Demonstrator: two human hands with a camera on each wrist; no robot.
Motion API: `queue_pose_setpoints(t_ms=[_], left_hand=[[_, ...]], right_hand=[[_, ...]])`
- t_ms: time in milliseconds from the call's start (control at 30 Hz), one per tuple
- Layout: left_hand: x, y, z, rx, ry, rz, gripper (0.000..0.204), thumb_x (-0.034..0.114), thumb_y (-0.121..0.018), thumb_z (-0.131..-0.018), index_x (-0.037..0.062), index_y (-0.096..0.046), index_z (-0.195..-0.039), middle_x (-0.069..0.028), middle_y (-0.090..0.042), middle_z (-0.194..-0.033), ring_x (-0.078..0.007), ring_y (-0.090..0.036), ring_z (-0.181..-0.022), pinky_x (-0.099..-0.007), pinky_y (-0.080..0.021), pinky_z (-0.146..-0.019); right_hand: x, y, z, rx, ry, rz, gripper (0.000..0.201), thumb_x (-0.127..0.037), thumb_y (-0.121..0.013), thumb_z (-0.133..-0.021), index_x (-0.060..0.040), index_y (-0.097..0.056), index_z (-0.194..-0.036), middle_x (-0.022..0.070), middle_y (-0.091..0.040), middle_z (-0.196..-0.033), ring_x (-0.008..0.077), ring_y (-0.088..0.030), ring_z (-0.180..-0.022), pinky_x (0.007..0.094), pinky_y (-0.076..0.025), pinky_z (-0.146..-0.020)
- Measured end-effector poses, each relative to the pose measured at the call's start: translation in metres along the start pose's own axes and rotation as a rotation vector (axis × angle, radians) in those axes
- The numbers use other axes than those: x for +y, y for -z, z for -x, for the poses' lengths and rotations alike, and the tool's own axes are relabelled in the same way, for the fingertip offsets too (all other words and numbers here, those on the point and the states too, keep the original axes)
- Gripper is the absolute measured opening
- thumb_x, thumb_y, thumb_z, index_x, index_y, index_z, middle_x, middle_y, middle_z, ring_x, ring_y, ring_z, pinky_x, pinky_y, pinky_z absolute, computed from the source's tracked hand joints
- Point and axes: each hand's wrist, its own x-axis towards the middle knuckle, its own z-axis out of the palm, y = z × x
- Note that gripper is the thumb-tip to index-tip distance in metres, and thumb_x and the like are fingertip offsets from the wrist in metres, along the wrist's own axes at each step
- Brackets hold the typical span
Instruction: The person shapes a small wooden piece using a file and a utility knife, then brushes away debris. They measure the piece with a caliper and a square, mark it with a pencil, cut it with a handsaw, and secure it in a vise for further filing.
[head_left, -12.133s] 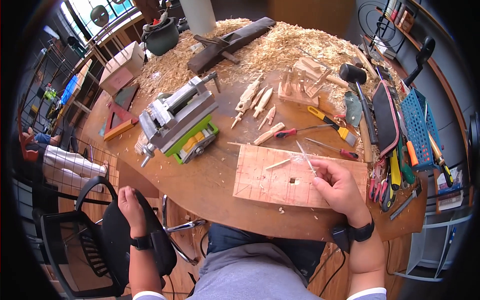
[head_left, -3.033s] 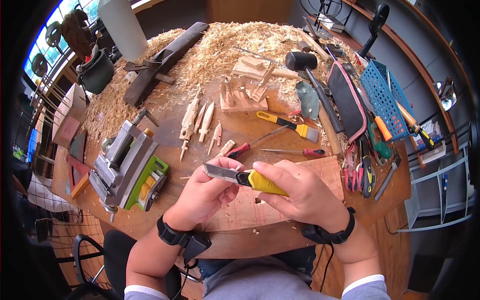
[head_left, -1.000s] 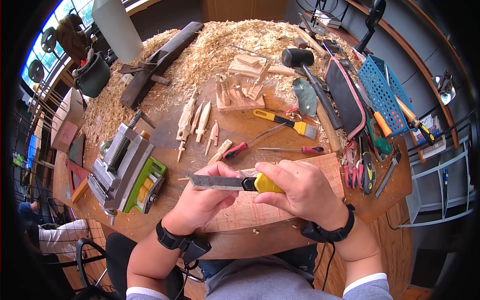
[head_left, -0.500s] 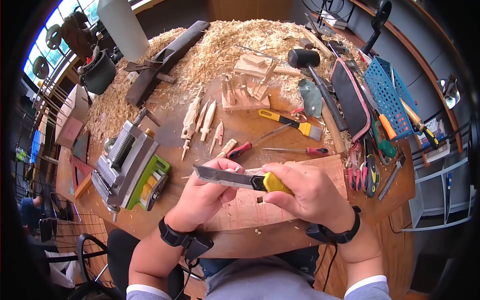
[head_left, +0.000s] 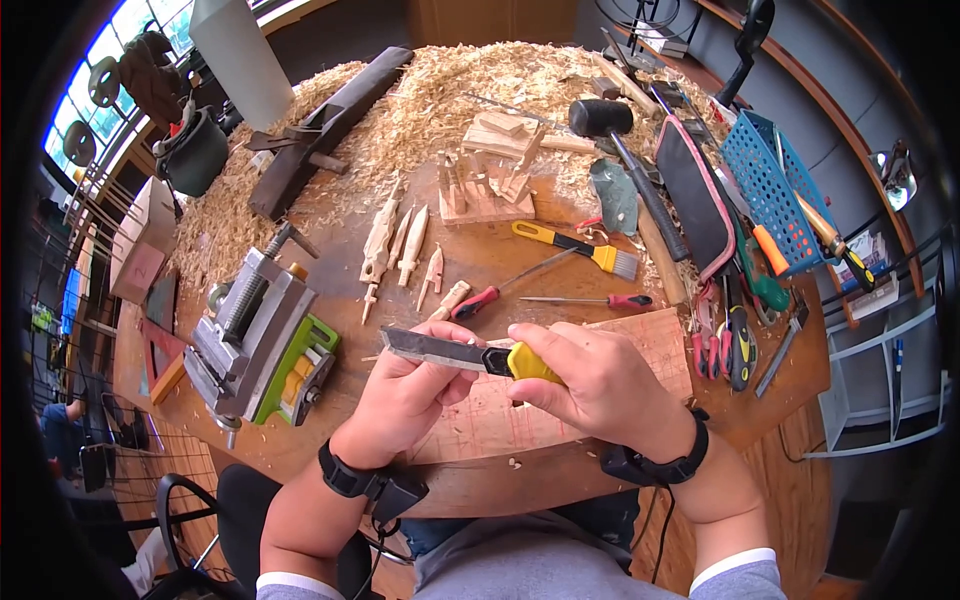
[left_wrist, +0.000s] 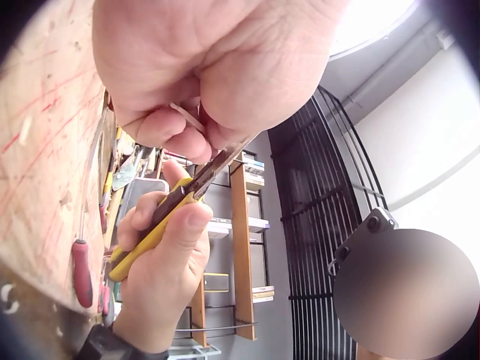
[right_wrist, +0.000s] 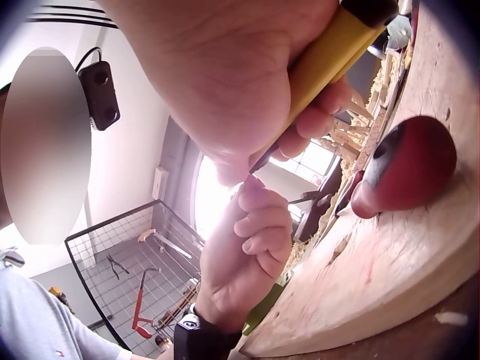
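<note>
My right hand (head_left: 610, 385) grips a yellow utility knife (head_left: 535, 364), its long snap-off blade (head_left: 430, 348) pointing left. The blade passes over the fingers of my left hand (head_left: 400, 405), close to the thumb. In the left wrist view, the left hand pinches a thin pale wooden stick (left_wrist: 186, 116), mostly hidden by the fingers. Both hands are above a flat wooden board (head_left: 650, 350) marked with red lines. The right wrist view shows the knife's yellow handle (right_wrist: 322, 64) across the right palm.
A vise (head_left: 255, 340) stands at left. Beyond the board lie carved wooden pieces (head_left: 380, 240), a brush (head_left: 580, 248) and red-handled tools (head_left: 625, 301). A mallet (head_left: 600, 118), pliers and a blue basket (head_left: 775, 190) line the right; wood shavings (head_left: 480, 80) cover the back.
Twelve seconds ago the right hand held a thin pale stick and the left hung off the table. Both now meet over the board; lately the knife has shifted slightly back and forth.
</note>
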Motion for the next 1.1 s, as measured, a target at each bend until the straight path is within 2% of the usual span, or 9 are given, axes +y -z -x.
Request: queue_pose_setpoints(t_ms=[333, 533, 633, 700, 833, 933, 1000, 1100], left_hand=[[-0.001, 0.0, 0.001, 0.009, -0.004, -0.042, 0.019, 0.015, -0.058, -0.101, 0.0039, -0.057, -0.117, -0.0042, -0.065, -0.092, -0.0073, -0.056, -0.073, -0.019, -0.044, -0.062], [-0.003, 0.0, -0.001, -0.032, -0.064, -0.083, 0.019, 0.015, -0.057, -0.102, 0.0022, -0.056, -0.116, -0.0026, -0.061, -0.086, -0.0066, -0.052, -0.069, -0.0199, -0.041, -0.061], [-0.002, -0.001, 0.0, -0.025, -0.054, -0.088, 0.015, 0.006, -0.055, -0.1, 0.0004, -0.053, -0.114, -0.0064, -0.06, -0.086, -0.0108, -0.052, -0.071, -0.0233, -0.041, -0.064], [-0.002, -0.004, -0.001, 0.003, -0.084, -0.133, 0.018, 0.012, -0.058, -0.1, 0.0013, -0.055, -0.115, -0.0013, -0.059, -0.083, -0.0062, -0.05, -0.069, -0.0212, -0.04, -0.061], [0.001, -0.01, -0.001, 0.039, -0.067, -0.177, 0.018, 0.008, -0.059, -0.099, 0.0018, -0.054, -0.115, -0.0008, -0.058, -0.083, -0.006, -0.05, -0.069, -0.0216, -0.04, -0.061], [0.0, -0.01, -0.001, 0.065, -0.1, -0.101, 0.018, 0.006, -0.06, -0.097, 0.0023, -0.053, -0.114, -0.0005, -0.058, -0.083, -0.0057, -0.05, -0.07, -0.0214, -0.041, -0.061], [-0.002, -0.002, -0.001, -0.017, -0.086, -0.065, 0.016, 0.005, -0.058, -0.098, 0.0026, -0.051, -0.112, -0.0051, -0.059, -0.091, -0.01, -0.053, -0.074, -0.0234, -0.041, -0.065], [-0.003, -0.002, -0.001, 0.004, -0.08, -0.065, 0.014, 0.004, -0.058, -0.098, 0.0027, -0.051, -0.111, -0.0048, -0.059, -0.093, -0.0096, -0.053, -0.075, -0.0233, -0.041, -0.065]], right_hand=[[-0.003, 0.0, -0.001, -0.008, -0.01, 0.005, 0.052, -0.04, -0.069, -0.089, 0.0022, -0.059, -0.119, 0.0151, -0.064, -0.084, 0.0317, -0.065, -0.07, 0.0385, -0.053, -0.061], [-0.002, -0.001, 0.0, -0.006, -0.01, 0.003, 0.053, -0.04, -0.068, -0.09, 0.0022, -0.059, -0.12, 0.0155, -0.064, -0.086, 0.0318, -0.066, -0.071, 0.0381, -0.053, -0.061], [-0.002, -0.001, 0.0, -0.009, -0.016, 0.003, 0.053, -0.04, -0.068, -0.09, 0.0024, -0.059, -0.121, 0.0159, -0.064, -0.087, 0.0319, -0.066, -0.071, 0.0382, -0.053, -0.061], [-0.002, -0.002, 0.0, -0.009, -0.017, 0.001, 0.053, -0.04, -0.068, -0.09, 0.0024, -0.059, -0.121, 0.0161, -0.064, -0.087, 0.032, -0.066, -0.071, 0.0382, -0.053, -0.061], [-0.001, -0.003, 0.0, -0.002, -0.015, 0.0, 0.053, -0.04, -0.068, -0.09, 0.0027, -0.059, -0.121, 0.0164, -0.064, -0.087, 0.0326, -0.066, -0.071, 0.0384, -0.053, -0.06], [-0.001, -0.003, 0.0, -0.002, -0.019, -0.012, 0.053, -0.04, -0.068, -0.09, 0.0027, -0.059, -0.12, 0.0167, -0.064, -0.088, 0.0329, -0.066, -0.072, 0.0384, -0.053, -0.061], [0.0, -0.004, 0.0, 0.001, -0.016, -0.019, 0.053, -0.04, -0.068, -0.09, 0.0027, -0.059, -0.12, 0.0169, -0.064, -0.089, 0.0331, -0.066, -0.072, 0.0384, -0.053, -0.061], [0.0, -0.005, 0.0, -0.002, -0.014, -0.014, 0.053, -0.041, -0.067, -0.09, 0.0021, -0.059, -0.12, 0.0169, -0.065, -0.089, 0.0333, -0.066, -0.072, 0.0384, -0.053, -0.061]])
